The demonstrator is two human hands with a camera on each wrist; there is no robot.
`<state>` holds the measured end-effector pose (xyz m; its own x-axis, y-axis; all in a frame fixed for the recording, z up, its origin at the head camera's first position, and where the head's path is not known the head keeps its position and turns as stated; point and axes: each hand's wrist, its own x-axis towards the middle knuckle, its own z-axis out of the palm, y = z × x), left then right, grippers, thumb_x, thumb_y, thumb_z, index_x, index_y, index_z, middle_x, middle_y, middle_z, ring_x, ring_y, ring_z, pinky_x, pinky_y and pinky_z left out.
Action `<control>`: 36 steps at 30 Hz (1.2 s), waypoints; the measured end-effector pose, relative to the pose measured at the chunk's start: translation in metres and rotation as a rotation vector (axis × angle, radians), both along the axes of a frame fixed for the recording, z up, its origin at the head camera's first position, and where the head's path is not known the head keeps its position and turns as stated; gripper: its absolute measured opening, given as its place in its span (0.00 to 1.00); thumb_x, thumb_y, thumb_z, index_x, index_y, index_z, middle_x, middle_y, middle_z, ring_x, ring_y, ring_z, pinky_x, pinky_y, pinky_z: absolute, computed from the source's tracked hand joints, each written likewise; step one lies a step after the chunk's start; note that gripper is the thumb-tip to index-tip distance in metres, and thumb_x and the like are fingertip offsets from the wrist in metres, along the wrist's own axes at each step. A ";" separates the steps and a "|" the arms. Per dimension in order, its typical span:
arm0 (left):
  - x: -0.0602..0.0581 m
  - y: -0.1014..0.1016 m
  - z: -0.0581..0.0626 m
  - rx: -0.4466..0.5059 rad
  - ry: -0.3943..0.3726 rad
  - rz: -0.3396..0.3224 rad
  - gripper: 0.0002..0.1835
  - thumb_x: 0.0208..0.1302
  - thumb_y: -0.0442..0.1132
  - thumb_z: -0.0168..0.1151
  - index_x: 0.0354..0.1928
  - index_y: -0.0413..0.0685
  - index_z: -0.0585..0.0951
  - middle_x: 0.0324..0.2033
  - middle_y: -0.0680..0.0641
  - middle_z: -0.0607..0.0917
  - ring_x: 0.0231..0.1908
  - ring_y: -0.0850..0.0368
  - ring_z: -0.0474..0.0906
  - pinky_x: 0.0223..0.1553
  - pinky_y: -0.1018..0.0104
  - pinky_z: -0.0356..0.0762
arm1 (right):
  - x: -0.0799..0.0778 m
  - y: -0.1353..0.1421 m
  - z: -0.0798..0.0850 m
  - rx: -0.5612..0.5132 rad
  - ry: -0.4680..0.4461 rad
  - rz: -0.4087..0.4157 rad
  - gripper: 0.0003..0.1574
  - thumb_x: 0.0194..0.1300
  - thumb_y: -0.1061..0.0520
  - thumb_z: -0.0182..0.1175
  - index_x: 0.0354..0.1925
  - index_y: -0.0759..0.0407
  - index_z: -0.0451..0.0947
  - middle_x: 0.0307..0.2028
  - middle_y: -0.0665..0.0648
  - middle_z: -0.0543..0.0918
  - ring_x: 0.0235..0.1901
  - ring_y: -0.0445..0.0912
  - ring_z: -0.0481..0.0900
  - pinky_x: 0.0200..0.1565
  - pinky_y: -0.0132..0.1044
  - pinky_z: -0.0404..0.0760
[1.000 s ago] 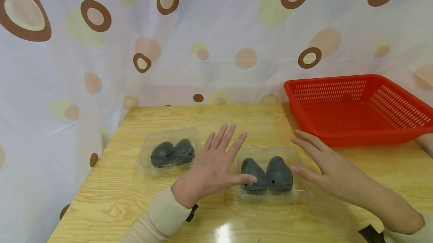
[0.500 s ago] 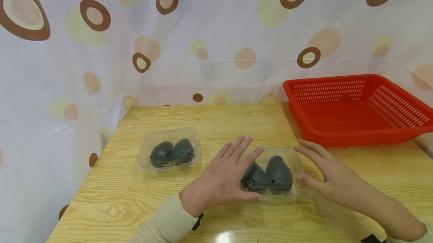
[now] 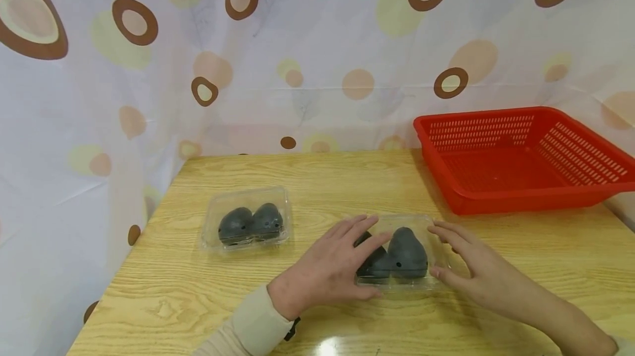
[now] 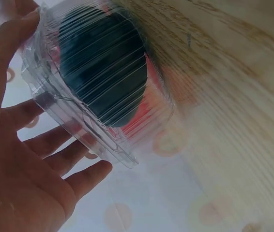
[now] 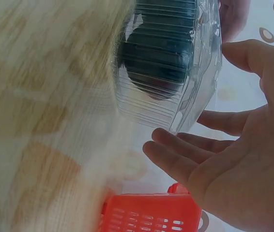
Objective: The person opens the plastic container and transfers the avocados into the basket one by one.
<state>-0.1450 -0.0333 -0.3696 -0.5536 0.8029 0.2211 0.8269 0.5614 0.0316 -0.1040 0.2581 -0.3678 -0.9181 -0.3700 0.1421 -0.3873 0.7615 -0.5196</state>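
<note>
A clear plastic clamshell box (image 3: 414,285) lies on the wooden table, holding two dark grey pear-shaped items (image 3: 408,254) that resemble avocados. My left hand (image 3: 327,268) is at its left side, fingers spread and partly covering the left item. In the left wrist view the thumb and fingers flank the box's rim (image 4: 105,150). On the opposite side is my right hand (image 3: 481,273), thumb apart from the fingers. The right wrist view shows its thumb and fingertips right at the box's flange (image 5: 209,82). Neither hand is curled round the box.
A second clear box (image 3: 253,196) with two similar dark items stands on the table's left. At the back right is a red slotted plastic basket (image 3: 545,200). A patterned curtain (image 3: 317,69) hangs behind the wooden table (image 3: 198,301).
My left hand has moved right and down to the near box's left side, its fingers less raised. My right hand has lowered a little at the right side.
</note>
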 end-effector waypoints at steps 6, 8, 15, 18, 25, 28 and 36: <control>-0.001 -0.001 0.001 0.002 -0.009 -0.025 0.41 0.59 0.68 0.63 0.70 0.58 0.69 0.72 0.45 0.66 0.73 0.47 0.62 0.72 0.52 0.64 | 0.002 0.001 -0.002 -0.103 -0.089 0.022 0.43 0.69 0.45 0.62 0.74 0.55 0.58 0.72 0.66 0.61 0.59 0.66 0.76 0.51 0.57 0.82; -0.001 0.000 0.003 -0.013 -0.025 -0.030 0.39 0.61 0.67 0.62 0.70 0.58 0.69 0.72 0.45 0.66 0.73 0.47 0.61 0.72 0.50 0.63 | 0.003 0.001 -0.002 -0.137 -0.109 0.026 0.42 0.70 0.46 0.62 0.74 0.54 0.58 0.73 0.65 0.60 0.60 0.66 0.75 0.51 0.56 0.82; 0.004 0.004 0.006 -0.095 -0.019 -0.017 0.35 0.65 0.64 0.59 0.69 0.55 0.71 0.71 0.42 0.69 0.73 0.44 0.62 0.72 0.46 0.63 | 0.004 0.005 -0.004 -0.218 -0.191 0.024 0.39 0.72 0.48 0.59 0.75 0.51 0.57 0.74 0.65 0.58 0.60 0.69 0.74 0.48 0.62 0.82; 0.008 0.008 0.005 -0.120 0.060 -0.004 0.33 0.67 0.62 0.57 0.67 0.53 0.72 0.69 0.41 0.72 0.71 0.44 0.66 0.70 0.46 0.66 | 0.004 0.005 -0.005 -0.243 -0.211 0.020 0.39 0.72 0.49 0.59 0.75 0.51 0.57 0.74 0.65 0.57 0.60 0.69 0.74 0.48 0.63 0.82; 0.016 0.017 0.001 -0.109 0.228 -0.012 0.25 0.65 0.53 0.58 0.60 0.48 0.76 0.60 0.41 0.79 0.64 0.45 0.74 0.63 0.49 0.75 | 0.003 0.006 -0.007 -0.213 -0.152 0.030 0.39 0.72 0.53 0.59 0.75 0.55 0.57 0.73 0.68 0.58 0.58 0.66 0.77 0.46 0.55 0.84; 0.018 0.020 0.002 -0.128 0.237 -0.013 0.23 0.67 0.51 0.57 0.59 0.47 0.77 0.59 0.40 0.80 0.64 0.45 0.75 0.62 0.49 0.76 | 0.003 0.006 -0.008 -0.200 -0.147 0.032 0.40 0.72 0.54 0.59 0.76 0.56 0.56 0.73 0.68 0.57 0.57 0.66 0.77 0.46 0.55 0.84; 0.021 0.028 0.006 -0.172 0.346 0.015 0.16 0.70 0.44 0.51 0.52 0.47 0.81 0.51 0.44 0.85 0.57 0.49 0.81 0.55 0.53 0.82 | 0.004 0.009 -0.012 -0.138 -0.078 0.051 0.45 0.67 0.57 0.64 0.77 0.54 0.55 0.75 0.66 0.57 0.52 0.45 0.80 0.43 0.38 0.85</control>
<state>-0.1242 -0.0051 -0.3632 -0.4824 0.8367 0.2593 0.7637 0.5467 -0.3434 -0.0997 0.2668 -0.3794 -0.9089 -0.3981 0.1240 -0.3780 0.6612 -0.6480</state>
